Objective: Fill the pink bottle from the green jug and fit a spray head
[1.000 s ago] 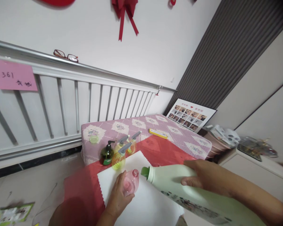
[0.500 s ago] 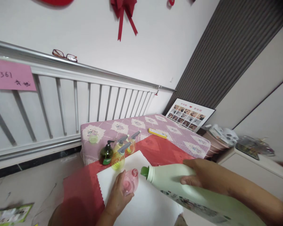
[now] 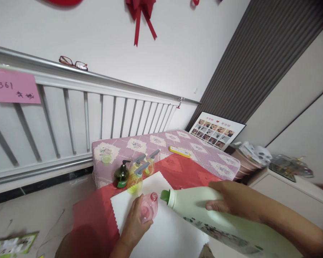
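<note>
Two hands in play! The left hand is curled around the pink bottle, its open neck up and to the right; just right of the pink bottle comes the green spout of the big pale green bottle, tipped over in the right hand's firm grip. Smart play, I'd say: spout tight to that neck, a slow, small tilt, no wobble (whether liquid is running, I can't quite make out). Now the sweep: white radiator well left of the pink bottle; dark pump bottle and three sprayers nearer on its far left, on the cloth-covered surface; yellow case beyond it; photo board well off right.
</note>
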`<state>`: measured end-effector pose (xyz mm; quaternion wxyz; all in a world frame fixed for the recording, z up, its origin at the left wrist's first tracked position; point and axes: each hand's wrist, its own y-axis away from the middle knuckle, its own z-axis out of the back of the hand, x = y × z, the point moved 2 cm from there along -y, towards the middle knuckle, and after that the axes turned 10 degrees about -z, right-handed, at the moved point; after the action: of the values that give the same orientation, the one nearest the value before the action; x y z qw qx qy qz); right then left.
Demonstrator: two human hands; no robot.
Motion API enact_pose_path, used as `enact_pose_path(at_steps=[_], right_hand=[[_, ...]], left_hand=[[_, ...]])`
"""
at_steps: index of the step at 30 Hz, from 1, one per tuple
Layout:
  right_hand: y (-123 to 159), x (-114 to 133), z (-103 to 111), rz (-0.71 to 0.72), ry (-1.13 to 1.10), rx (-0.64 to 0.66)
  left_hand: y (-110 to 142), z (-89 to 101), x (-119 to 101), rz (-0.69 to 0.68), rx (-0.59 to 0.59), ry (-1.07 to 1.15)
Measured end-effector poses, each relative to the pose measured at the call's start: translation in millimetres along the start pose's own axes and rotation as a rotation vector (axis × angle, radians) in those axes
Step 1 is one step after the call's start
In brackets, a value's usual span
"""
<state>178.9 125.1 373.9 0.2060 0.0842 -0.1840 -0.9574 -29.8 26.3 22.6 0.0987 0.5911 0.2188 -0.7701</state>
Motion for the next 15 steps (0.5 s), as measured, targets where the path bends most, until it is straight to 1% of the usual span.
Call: enact_pose_path(at_steps=[9, 15], right_hand=[[-3.6, -5.1, -2.4, 0.009, -0.005, -0.012], [-0.9, -0.7, -0.1, 0.005, 0.021, -0.006]], left_hand=[[0.6, -0.8, 2.6, -0.004, -0.017, 0.021], [0.4, -2.1, 4.3, -0.001, -0.009, 0.03]])
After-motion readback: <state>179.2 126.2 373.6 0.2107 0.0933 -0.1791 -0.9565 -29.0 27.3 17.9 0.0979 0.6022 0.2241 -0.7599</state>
